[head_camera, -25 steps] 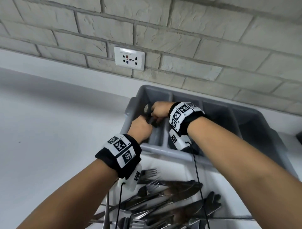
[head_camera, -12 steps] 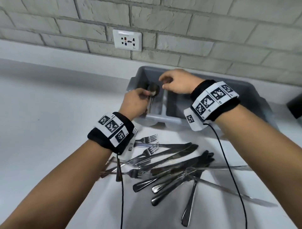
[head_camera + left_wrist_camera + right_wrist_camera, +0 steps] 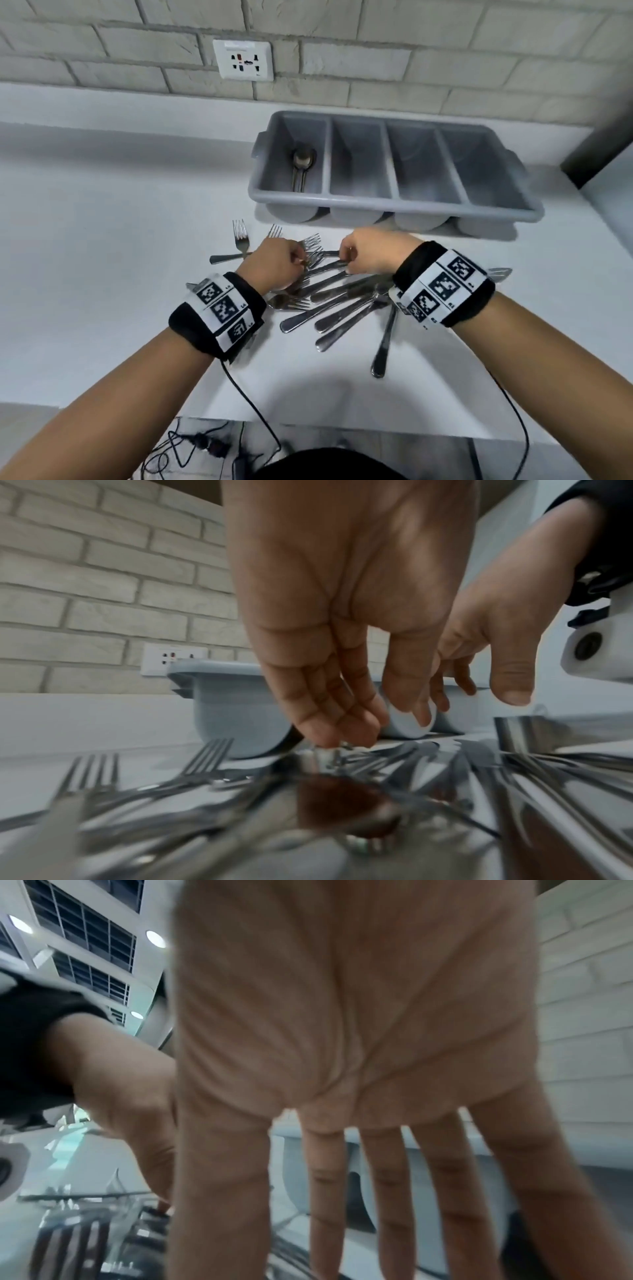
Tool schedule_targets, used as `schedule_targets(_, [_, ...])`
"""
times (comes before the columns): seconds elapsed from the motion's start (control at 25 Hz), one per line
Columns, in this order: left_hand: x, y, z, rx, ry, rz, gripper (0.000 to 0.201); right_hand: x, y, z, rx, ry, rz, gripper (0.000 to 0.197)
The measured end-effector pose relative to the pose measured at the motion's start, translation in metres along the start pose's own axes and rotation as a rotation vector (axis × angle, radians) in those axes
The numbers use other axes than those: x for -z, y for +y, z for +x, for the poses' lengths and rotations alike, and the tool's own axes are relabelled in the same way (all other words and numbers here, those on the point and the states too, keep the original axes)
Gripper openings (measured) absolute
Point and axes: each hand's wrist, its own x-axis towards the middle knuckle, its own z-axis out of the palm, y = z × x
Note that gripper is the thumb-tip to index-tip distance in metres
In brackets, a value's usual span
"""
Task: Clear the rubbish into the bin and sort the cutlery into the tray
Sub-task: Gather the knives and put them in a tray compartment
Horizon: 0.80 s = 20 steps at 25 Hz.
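A grey four-compartment cutlery tray [image 3: 394, 200] stands at the back of the white counter; spoons [image 3: 303, 164] lie in its leftmost compartment, the other three look bare. In front of it lies a loose pile of forks and knives [image 3: 342, 301]. Both hands hover low over the pile's far end. My left hand [image 3: 301, 265] points down, its fingertips [image 3: 329, 737] touching fork tines, thumb apart, nothing held [image 3: 380, 727]. My right hand [image 3: 344, 258] has its fingers [image 3: 387, 1191] spread straight down over the handles, gripping nothing. The tray [image 3: 232, 710] shows just behind the hands.
One fork [image 3: 239, 236] lies apart at the pile's left. A wall socket [image 3: 243, 60] sits in the brick wall behind. A dark object [image 3: 596, 154] stands at the far right. The counter's front edge [image 3: 308, 423] is near me, with cables [image 3: 205, 445] below it.
Both hands came back from the tray's leftmost compartment to the pile. The spoon they held there now lies in that compartment.
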Motion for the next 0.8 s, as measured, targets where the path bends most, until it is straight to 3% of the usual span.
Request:
schedule_targets(0.2, [-0.031, 0.021, 0.005, -0.14, -0.121, 0.121, 0.026, -0.037, 0.021, -0.011, -0.162, -0.042, -0.228, 0.043])
schedule_targets(0.36, [-0.047, 0.041, 0.01, -0.18, -0.111, 0.334, 0.07, -0.047, 0.044, -0.022, -0.156, 0.036, -0.137, 0.027])
schedule_targets(0.44, [-0.055, 0.049, 0.012, -0.171, -0.121, 0.433, 0.083, -0.049, 0.053, -0.026, -0.158, 0.046, -0.134, 0.031])
schedule_targets(0.64, [-0.062, 0.052, 0.019, -0.136, -0.147, 0.48, 0.08, -0.052, 0.079, -0.039, -0.181, 0.051, -0.16, 0.022])
schedule_targets(0.8, [-0.063, 0.054, 0.023, -0.104, -0.147, 0.434, 0.087, -0.056, 0.097, -0.048, -0.208, 0.052, -0.217, 0.029])
